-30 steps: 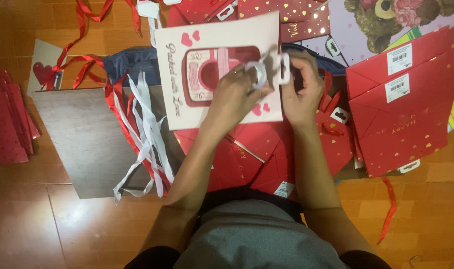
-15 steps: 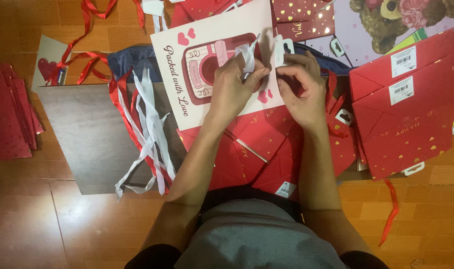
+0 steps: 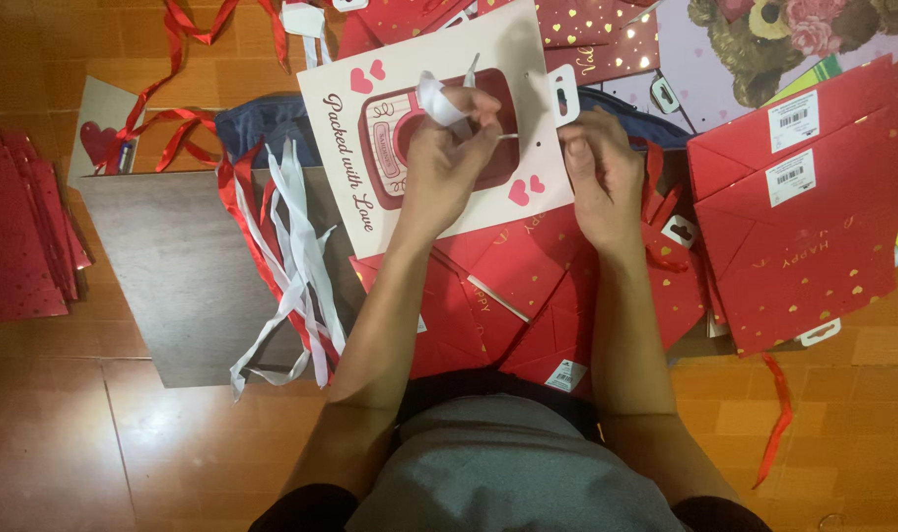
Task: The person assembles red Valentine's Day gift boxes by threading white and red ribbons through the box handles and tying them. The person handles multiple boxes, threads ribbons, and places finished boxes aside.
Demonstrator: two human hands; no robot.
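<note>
A white paper gift bag (image 3: 370,148) with a red camera picture and small hearts lies flat in front of me, tilted. My left hand (image 3: 449,163) pinches a white ribbon (image 3: 439,99) looped over its fingers, above the bag's middle. My right hand (image 3: 602,177) rests on the bag's right edge, just below a white hang tab (image 3: 564,94), fingers curled against the paper. Flat red gift bags (image 3: 508,286) with gold hearts lie under my forearms.
A bundle of white and red ribbons (image 3: 291,246) lies across a grey board (image 3: 173,286) at left. A stack of red bags (image 3: 25,236) sits far left, folded red bags (image 3: 804,217) at right, a bear-print bag (image 3: 764,39) behind. Loose red ribbon (image 3: 779,414) trails on the wooden floor.
The white bag has turned and shifted up and right. My left hand pulled the white ribbon up away from the bag; my right hand slid to the bag's right edge.
</note>
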